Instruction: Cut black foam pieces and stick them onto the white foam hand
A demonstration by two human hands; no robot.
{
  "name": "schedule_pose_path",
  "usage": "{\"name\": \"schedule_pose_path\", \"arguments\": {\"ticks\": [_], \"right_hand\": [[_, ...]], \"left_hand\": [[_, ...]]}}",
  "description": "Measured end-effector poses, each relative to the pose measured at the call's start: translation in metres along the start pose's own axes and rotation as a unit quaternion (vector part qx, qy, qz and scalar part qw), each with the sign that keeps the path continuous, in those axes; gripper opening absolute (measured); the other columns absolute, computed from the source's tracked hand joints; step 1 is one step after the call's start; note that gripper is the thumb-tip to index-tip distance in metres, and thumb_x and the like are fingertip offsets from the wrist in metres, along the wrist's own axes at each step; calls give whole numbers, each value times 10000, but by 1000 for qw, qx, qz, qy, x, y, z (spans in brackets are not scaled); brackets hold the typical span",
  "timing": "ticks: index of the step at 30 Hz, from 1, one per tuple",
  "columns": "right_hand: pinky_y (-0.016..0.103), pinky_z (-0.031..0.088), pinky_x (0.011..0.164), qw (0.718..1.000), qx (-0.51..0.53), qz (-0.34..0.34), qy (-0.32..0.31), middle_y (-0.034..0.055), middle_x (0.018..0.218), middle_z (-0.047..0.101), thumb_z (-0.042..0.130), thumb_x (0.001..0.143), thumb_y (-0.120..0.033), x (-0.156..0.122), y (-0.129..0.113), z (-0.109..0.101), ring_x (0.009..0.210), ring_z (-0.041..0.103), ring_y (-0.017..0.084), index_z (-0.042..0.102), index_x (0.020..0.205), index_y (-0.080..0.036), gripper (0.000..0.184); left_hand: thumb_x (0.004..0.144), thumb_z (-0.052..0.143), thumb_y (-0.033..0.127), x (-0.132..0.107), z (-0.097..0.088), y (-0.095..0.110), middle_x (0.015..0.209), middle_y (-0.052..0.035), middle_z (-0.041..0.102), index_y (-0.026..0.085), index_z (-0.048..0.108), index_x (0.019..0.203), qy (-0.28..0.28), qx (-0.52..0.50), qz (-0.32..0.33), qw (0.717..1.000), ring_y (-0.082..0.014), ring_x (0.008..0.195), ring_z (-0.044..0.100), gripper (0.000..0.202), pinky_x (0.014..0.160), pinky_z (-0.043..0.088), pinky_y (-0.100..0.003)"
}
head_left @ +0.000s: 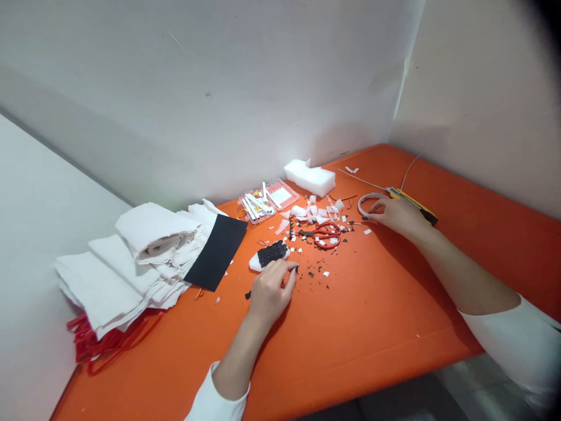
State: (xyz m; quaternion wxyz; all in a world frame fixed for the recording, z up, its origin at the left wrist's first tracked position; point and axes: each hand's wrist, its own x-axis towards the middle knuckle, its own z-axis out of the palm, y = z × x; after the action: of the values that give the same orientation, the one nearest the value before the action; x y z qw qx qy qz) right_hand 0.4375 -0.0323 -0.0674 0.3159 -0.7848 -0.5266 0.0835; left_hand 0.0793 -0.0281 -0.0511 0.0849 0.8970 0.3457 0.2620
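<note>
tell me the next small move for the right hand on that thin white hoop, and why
Probably close the right hand around the thin white hoop and draw it toward the white foam piece topped with black. The fingertips only rest on the hoop, which lies flat on the orange table, while the left hand touches that piece.

You work in bright, even light that seems to come from above, so your right hand and its arm lay only a soft shadow on the orange worktop. The white foam block is nearly washed out by glare. Towards the edges the picture bends and softens, and its top right corner goes dark.
</note>
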Motion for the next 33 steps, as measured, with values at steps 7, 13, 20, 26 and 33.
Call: {"name": "schedule_pose_path", "arguments": {"ticks": [7,13,20,26,33], "right_hand": [[292,314,564,998,-42,-4,46,58,747,657,597,805,-431,-14,-31,-2,665,565,213,668,812,-220,223],[266,372,604,960,96,-251,-75,47,776,647,556,853,-309,-74,-95,17,665,570,178,602,828,-221,102],[273,347,584,926,80,-324,-176,44,710,625,519,878,-308,-101,-105,41,631,534,180,556,766,-220,147],[267,330,585,921,102,-310,-211,39,736,612,480,906,-310,-99,-102,39,650,512,170,528,787,-212,162],[260,326,597,925,162,-271,-211,0,659,490,461,920,-281,-98,-106,37,631,439,155,467,708,-210,223]], "left_hand": [[909,459,199,1,-1,5,834,-53,666,189,621,966,5,-7,5,1000,-164,766,589,172,730,455,-280],[890,505,211,2,-2,16,1165,-120,577,180,468,1289,37,-80,-24,996,-187,991,577,402,889,469,-337],[896,497,184,-1,2,20,1212,-110,561,221,521,1269,23,-107,26,994,-215,1162,522,376,1013,421,-401],[899,487,169,-2,3,21,1253,-124,530,206,490,1313,30,-131,0,991,-204,1191,515,415,1014,445,-369],[899,469,120,-3,2,25,1316,-123,518,195,513,1301,7,-140,54,989,-200,1242,490,412,1062,411,-371]]}}
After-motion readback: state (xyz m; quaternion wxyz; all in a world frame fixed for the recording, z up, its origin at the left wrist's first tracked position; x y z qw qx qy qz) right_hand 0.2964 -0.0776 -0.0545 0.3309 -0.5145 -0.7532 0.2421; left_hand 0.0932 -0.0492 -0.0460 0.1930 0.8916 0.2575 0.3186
